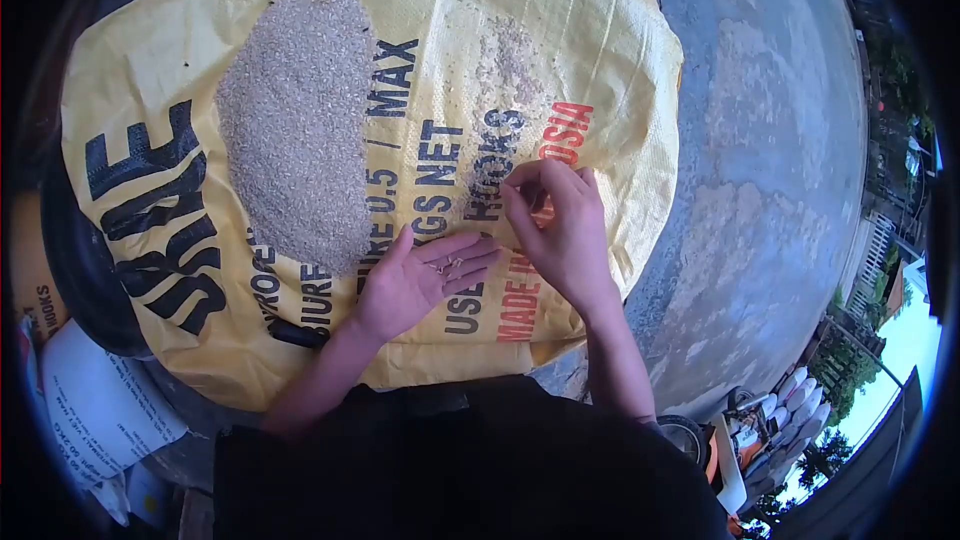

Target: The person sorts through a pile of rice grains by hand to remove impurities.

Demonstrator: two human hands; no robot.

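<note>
My left hand (425,280) is palm up over the yellow woven sack (420,355), its fingers stretched out flat. A few small pale bits (447,265) lie on those fingers. To its right, my right hand (560,225) is held above the sack's printed lettering, with thumb and fingers curled together in a pinch. Whatever is between those fingertips is hidden or too small to make out. A large heap of grey-beige grain (300,125) is spread on the sack beyond my left hand. A thinner scatter of grain and darker bits (508,65) lies farther off, up from my right hand.
Under the sack's left side shows a dark rounded rim (85,260). A white printed sack (105,400) stands at the lower left. Grey concrete floor (765,170) runs along the right. A motorbike wheel (685,437) and an orange-and-white load (745,440) are at the lower right.
</note>
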